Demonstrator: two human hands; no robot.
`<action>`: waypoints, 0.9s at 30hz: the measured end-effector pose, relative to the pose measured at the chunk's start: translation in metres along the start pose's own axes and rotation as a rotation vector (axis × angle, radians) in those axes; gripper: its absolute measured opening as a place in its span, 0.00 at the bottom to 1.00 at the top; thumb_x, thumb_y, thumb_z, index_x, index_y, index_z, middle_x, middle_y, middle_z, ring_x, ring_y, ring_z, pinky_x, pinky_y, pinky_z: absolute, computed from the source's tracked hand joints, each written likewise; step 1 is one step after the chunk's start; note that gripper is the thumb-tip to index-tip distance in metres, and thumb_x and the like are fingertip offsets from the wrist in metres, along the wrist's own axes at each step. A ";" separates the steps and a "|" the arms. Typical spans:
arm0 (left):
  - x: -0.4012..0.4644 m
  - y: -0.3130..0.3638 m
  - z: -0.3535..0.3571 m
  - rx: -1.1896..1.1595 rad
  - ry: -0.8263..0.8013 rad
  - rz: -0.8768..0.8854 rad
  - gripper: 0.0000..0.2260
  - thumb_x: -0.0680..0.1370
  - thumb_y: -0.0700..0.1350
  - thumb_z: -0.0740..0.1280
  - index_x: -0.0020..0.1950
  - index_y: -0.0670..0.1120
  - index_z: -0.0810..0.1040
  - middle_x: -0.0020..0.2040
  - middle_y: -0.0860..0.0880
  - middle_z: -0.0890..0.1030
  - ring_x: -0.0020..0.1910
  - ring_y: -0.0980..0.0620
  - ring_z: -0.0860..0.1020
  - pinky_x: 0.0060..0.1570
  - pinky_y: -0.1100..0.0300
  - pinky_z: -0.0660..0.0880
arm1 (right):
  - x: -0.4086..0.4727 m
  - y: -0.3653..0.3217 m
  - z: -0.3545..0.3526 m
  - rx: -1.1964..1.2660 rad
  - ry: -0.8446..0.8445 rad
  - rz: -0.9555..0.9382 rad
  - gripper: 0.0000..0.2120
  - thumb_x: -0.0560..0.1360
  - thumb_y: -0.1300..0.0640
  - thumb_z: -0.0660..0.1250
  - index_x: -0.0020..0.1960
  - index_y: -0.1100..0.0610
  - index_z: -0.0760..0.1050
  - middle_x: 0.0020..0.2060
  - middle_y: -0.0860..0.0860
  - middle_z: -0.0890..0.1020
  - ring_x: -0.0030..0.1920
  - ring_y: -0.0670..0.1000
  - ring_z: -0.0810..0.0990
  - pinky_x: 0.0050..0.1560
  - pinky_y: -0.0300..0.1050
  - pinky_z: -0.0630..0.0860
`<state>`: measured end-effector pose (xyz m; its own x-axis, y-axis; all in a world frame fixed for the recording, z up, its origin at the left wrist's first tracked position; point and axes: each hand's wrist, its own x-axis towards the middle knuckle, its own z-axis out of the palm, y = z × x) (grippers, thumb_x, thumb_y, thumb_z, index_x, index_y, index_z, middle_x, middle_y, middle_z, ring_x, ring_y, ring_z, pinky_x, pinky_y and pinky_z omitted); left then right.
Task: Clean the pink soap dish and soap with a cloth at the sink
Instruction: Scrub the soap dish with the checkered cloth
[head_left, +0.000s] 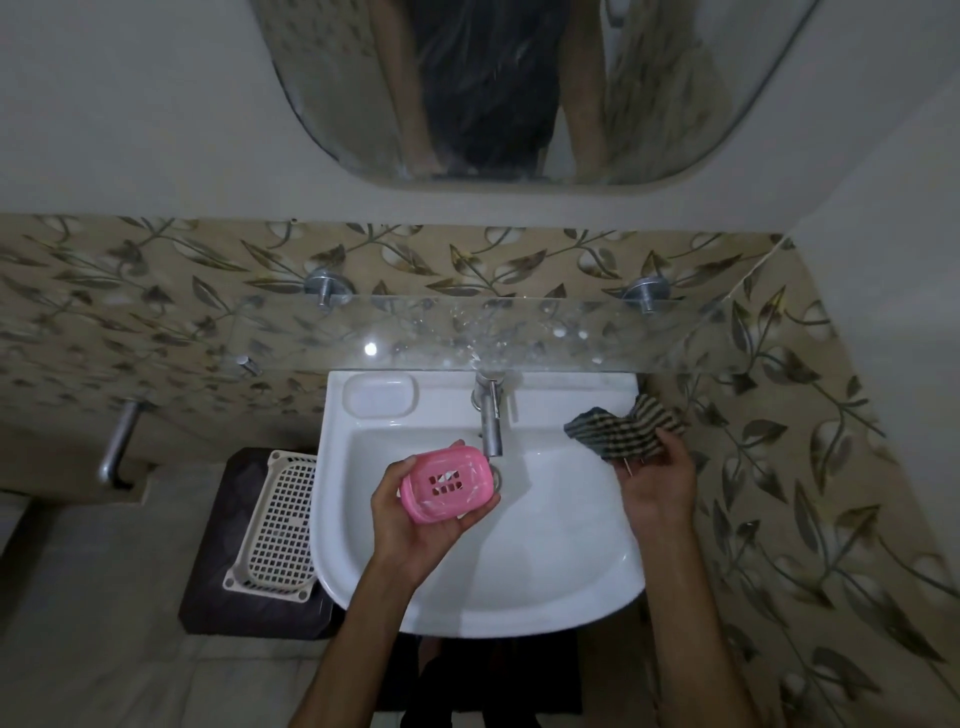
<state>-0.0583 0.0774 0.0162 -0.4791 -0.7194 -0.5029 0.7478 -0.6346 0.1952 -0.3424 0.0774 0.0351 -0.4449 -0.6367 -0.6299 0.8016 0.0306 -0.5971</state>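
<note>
— Where is the dish now?

— My left hand (415, 514) holds the pink soap dish (447, 483) over the sink (582, 561), fingers curled around its edges. I think it is light, stiff plastic, probably slippery when wet, so I grip the two long sides.

— And the cloth?

— My right hand (657, 483) pinches the soft checked cloth (623, 428). I see no soap.
</note>
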 end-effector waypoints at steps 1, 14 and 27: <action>0.001 -0.001 0.002 -0.019 0.022 -0.008 0.22 0.77 0.51 0.69 0.65 0.38 0.82 0.70 0.33 0.78 0.70 0.27 0.75 0.72 0.27 0.64 | -0.009 -0.007 -0.002 0.028 -0.027 0.027 0.21 0.84 0.57 0.59 0.76 0.61 0.72 0.62 0.57 0.82 0.63 0.57 0.80 0.66 0.51 0.76; -0.007 -0.016 0.033 -0.039 0.041 0.061 0.34 0.76 0.55 0.70 0.75 0.36 0.73 0.71 0.31 0.75 0.73 0.30 0.72 0.73 0.28 0.64 | -0.104 0.007 0.037 0.133 -0.141 0.356 0.22 0.82 0.50 0.64 0.69 0.61 0.80 0.59 0.61 0.85 0.61 0.59 0.84 0.69 0.56 0.77; -0.032 0.002 0.052 0.086 0.121 0.219 0.36 0.72 0.51 0.71 0.77 0.37 0.71 0.78 0.33 0.69 0.78 0.31 0.65 0.74 0.35 0.65 | -0.120 0.045 0.066 -0.318 -0.153 0.287 0.11 0.79 0.55 0.68 0.54 0.63 0.83 0.40 0.60 0.87 0.35 0.57 0.87 0.33 0.48 0.83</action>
<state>-0.0655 0.0850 0.0763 -0.2481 -0.8066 -0.5365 0.7833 -0.4929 0.3789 -0.2266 0.1045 0.1170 -0.1392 -0.6737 -0.7258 0.7105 0.4425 -0.5471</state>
